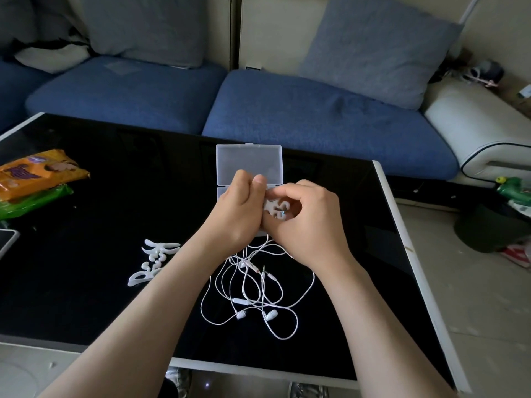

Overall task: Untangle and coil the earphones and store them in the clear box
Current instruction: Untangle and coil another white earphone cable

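A: You had your left grip (pixel 238 208) and right grip (pixel 311 222) pressed together right over the near half of the clear box (pixel 249 163), whose lid lay open on the far side.

B: Yes, and both were clenched on one small white cord winder (pixel 271 205). Your right fingers curled round it, and your left thumb and fingers pinched its edge. Something blue showed in the gap under your right fingers, but I couldn't tell what it was.

A: The earphones (pixel 240 301) weren't in the box. They lay on the black counter (pixel 86 254) just on your side of it, in a loose tangle of white cord with earbuds, remotes and plugs mixed in.

B: A few strands ran up under your grips. I couldn't tell whether you held them.

A: Left of the box and nearer you, spare winders (pixel 155 261) lay flat. Far to its left sat the snack packets (pixel 37 170), and beyond it the blue sofa (pixel 287 110).
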A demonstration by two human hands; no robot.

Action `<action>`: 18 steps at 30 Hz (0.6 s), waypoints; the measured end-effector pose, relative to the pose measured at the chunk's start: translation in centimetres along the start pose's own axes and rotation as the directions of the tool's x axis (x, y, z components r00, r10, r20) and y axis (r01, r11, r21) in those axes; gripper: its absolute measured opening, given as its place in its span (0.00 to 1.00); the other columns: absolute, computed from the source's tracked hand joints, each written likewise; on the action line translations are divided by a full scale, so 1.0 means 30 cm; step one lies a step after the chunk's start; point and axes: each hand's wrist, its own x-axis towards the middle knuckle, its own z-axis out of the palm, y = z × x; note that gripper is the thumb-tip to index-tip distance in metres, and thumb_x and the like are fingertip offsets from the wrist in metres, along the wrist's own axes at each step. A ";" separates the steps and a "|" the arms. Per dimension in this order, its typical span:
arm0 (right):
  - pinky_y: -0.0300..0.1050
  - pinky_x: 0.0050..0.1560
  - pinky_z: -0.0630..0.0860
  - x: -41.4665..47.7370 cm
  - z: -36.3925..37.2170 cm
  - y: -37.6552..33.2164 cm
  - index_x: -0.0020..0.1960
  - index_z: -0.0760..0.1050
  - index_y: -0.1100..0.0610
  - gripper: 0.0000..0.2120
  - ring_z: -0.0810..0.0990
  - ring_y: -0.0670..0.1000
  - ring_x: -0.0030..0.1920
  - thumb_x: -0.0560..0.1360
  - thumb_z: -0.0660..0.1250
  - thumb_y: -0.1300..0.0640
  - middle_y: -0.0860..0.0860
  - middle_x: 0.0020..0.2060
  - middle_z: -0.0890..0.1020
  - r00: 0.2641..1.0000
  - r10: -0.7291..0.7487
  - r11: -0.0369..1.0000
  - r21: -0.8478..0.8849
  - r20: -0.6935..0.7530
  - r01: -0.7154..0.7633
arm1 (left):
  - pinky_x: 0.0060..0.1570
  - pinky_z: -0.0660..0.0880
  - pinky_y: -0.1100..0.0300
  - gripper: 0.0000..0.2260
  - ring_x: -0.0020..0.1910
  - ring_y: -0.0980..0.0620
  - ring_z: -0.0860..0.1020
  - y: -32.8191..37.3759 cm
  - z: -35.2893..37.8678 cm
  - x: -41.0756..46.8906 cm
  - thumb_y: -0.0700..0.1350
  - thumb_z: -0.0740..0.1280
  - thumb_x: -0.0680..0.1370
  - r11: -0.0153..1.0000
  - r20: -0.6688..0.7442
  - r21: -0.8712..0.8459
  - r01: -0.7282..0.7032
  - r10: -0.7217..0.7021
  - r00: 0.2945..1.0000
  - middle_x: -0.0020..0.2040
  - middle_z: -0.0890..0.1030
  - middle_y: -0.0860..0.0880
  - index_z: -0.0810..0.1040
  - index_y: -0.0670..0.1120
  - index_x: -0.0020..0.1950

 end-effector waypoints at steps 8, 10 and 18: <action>0.36 0.35 0.76 0.000 0.016 0.012 0.48 0.88 0.49 0.05 0.81 0.47 0.35 0.73 0.80 0.52 0.46 0.36 0.80 0.996 -0.002 1.000 -0.029 -0.093 0.000 | 0.33 0.70 0.71 0.13 0.33 0.67 0.76 0.001 -0.007 -0.014 0.51 0.57 0.88 0.992 0.036 0.111 -0.061 0.058 0.998 0.41 0.78 0.51 0.70 0.42 0.55; 0.43 0.35 0.78 0.000 0.018 0.016 0.46 0.87 0.50 0.04 0.81 0.47 0.34 0.74 0.79 0.50 0.47 0.36 0.79 0.993 -0.013 0.998 -0.061 -0.113 0.006 | 0.33 0.71 0.71 0.12 0.35 0.67 0.77 0.007 -0.010 -0.019 0.51 0.58 0.88 0.988 0.064 0.133 -0.074 0.066 0.996 0.42 0.80 0.51 0.71 0.43 0.55; 0.47 0.32 0.76 -0.006 0.020 0.026 0.46 0.87 0.49 0.06 0.76 0.47 0.32 0.73 0.73 0.49 0.47 0.36 0.74 0.992 -0.102 0.979 -0.186 -0.076 0.086 | 0.45 0.82 0.49 0.12 0.35 0.55 0.80 0.004 -0.017 -0.009 0.52 0.63 0.86 0.999 0.065 0.022 0.048 -0.050 0.997 0.38 0.82 0.51 0.76 0.46 0.48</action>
